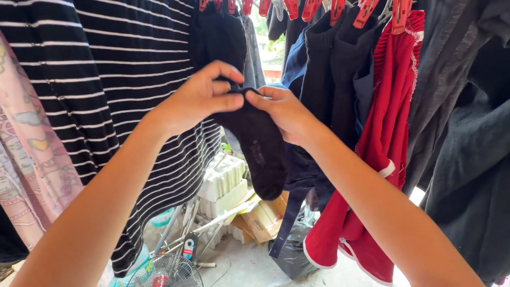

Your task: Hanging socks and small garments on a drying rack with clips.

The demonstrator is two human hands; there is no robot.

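Note:
A dark sock [260, 150] hangs down between my two hands. My left hand [199, 98] pinches the left side of its cuff with thumb and fingers. My right hand [284, 110] grips the right side of the same cuff. Both hands are raised in front of hanging laundry, just below a row of red clothes pegs [365, 11].
A black and white striped garment [122, 79] hangs at left beside a pink patterned cloth [32, 154]. Dark clothes [329, 69], a red garment [390, 122] and grey clothing [467, 138] hang at right. Below lie white foam blocks [226, 183], cardboard [263, 218] and a wire fan guard [167, 271].

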